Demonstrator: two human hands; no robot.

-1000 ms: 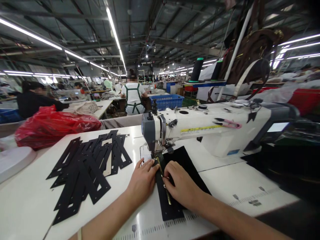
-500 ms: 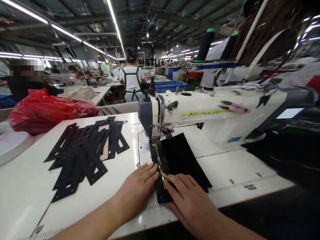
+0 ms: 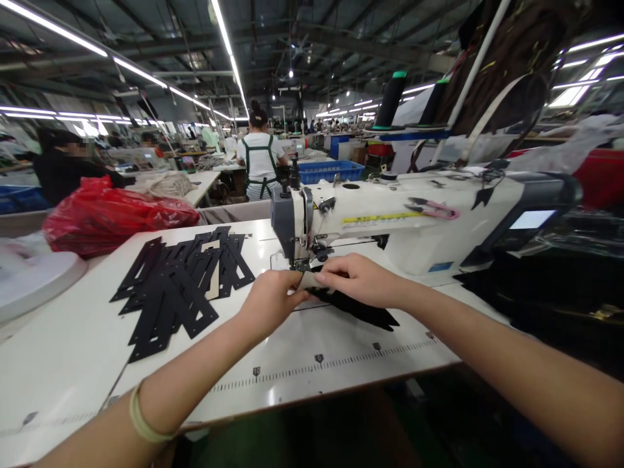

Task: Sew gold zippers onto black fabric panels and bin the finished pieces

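Under the head of a white sewing machine (image 3: 306,240), my two hands hold a black fabric piece (image 3: 363,309). Its near end is lifted and folded up, baring a pale grey underside (image 3: 308,281). My left hand (image 3: 273,298) is closed, pinching the left side of that raised end between thumb and fingers. From the right, my right hand (image 3: 353,278) is closed on the same end, its fingertips at the pale part. The rest of the black fabric droops to the right beneath my right hand. The zip is hidden from view here.
On the left of the table (image 3: 273,370) lies a pile of black slotted strips (image 3: 170,286). Behind it sits a red plastic bag (image 3: 117,211). Pink-handled snips (image 3: 433,208) rest on the machine arm. A co-worker (image 3: 260,156) is ahead, beside a blue basket (image 3: 331,171).
Both hands have moved forward to the machine head. The black piece, flat with its gold zip showing before, is now raised at its near end. The view has shifted slightly.
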